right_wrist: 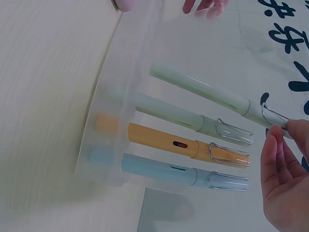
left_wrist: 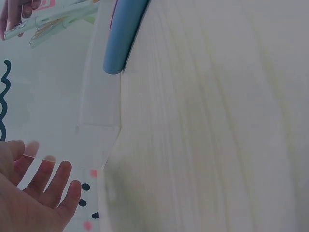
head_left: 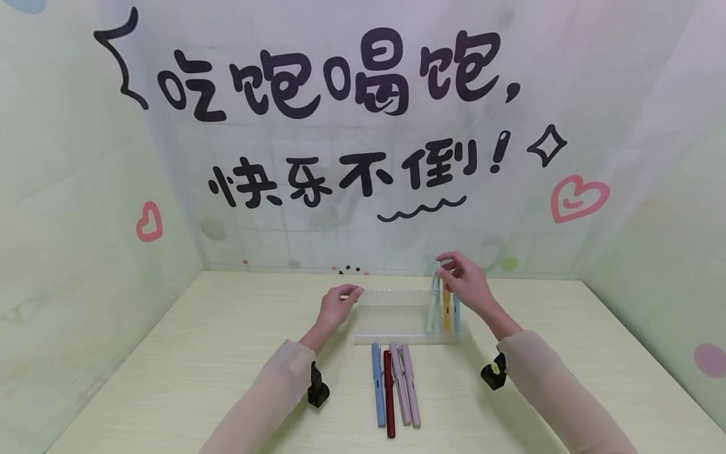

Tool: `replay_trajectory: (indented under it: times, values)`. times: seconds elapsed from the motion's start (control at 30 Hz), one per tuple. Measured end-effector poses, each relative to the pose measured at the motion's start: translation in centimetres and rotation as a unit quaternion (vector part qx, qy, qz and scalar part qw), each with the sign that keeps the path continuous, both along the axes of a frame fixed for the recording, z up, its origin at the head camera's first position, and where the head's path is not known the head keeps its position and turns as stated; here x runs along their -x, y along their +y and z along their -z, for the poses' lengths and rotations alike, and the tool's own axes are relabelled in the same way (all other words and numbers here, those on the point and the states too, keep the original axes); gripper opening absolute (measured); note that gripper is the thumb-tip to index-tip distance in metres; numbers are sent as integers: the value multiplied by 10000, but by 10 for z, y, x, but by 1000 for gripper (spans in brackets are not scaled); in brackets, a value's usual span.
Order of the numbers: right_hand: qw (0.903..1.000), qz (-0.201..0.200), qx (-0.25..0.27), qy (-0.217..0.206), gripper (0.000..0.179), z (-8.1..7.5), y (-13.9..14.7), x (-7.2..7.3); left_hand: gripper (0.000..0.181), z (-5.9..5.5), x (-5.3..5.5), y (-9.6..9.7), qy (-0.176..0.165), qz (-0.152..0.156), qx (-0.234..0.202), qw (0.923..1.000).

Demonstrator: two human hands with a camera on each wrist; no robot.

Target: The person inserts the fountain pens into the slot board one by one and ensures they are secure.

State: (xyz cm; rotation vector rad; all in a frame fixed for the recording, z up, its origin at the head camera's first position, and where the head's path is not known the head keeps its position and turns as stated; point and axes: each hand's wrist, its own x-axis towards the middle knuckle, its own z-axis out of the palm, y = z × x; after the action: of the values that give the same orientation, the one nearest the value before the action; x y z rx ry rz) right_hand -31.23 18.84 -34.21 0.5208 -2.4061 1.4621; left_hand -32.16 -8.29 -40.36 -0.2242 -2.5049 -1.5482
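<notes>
- Right hand (right_wrist: 287, 176) pinches a slim, glossy, pale-green, silver-clipped pen (right_wrist: 203, 91) by its cap, barrel tilted.
- Left hand (head_left: 338, 306) pinches the clear plastic rack (head_left: 391, 318) at its upper corner.

Extends both forearms (head_left: 506, 323) forward, slanting inward, in pale sleeves (head_left: 271, 381) ending short of the hands. Holds the left hand (head_left: 337, 305) lower, gripping with thumb and fingers (left_wrist: 59, 179), the latter slightly spread. Holds the right hand (head_left: 468, 282) higher, pointing inward, pinching with thumb and fingertips (right_wrist: 276, 137) drawn together.
</notes>
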Motion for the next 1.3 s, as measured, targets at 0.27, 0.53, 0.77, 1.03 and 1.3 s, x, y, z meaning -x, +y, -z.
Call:
replay_trajectory:
  times: [0.27, 0.53, 0.77, 1.03, 1.3]
  values:
    - [9998, 24, -138, 115, 19, 6, -4, 2, 27, -1, -1, 0, 25, 21, -2, 10000]
    - [9987, 2, -341, 370, 19, 12, -7, 2, 26, -2, -2, 0, -4, -19, 24, 10000]
    - [9982, -227, -379, 411, 19, 2, -13, -12, 26, -2, -1, 0, -47, -33, 30, 10000]
    - [9983, -305, -414, 270, 19, -8, -19, -22, 26, -2, -1, 1, -14, -31, 68, 10000]
    - [9983, -359, -403, 208, 21, 17, -11, 2, 26, -1, -1, 1, -109, -75, 45, 9999]
